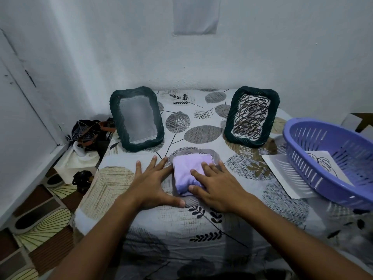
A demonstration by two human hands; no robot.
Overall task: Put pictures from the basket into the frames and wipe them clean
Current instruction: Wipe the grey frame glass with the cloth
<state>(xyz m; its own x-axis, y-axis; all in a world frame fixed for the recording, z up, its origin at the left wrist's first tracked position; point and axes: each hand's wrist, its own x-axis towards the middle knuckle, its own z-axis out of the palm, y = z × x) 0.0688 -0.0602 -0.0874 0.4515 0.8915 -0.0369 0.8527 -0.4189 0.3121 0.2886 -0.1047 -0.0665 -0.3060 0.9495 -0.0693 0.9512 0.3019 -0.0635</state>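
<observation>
Two dark green wicker-edged picture frames stand on the patterned bedsheet. The left frame (137, 118) shows only a blank grey pane. The right frame (252, 117) holds a black scribble picture. A purple basket (331, 158) sits at the right with a leaf-drawing picture (323, 161) inside it. A folded lilac cloth (187, 170) lies in front of me. My right hand (218, 186) rests flat on its right side, thumb against its near edge. My left hand (155, 182) lies flat and spread on the sheet, fingertips touching the cloth's left edge.
A white sheet of paper (282, 174) lies under the basket's near-left side. Left of the bed are a dark patterned bundle (88, 130), a white box (74, 160) and patterned floor tiles. A wall stands close behind the frames.
</observation>
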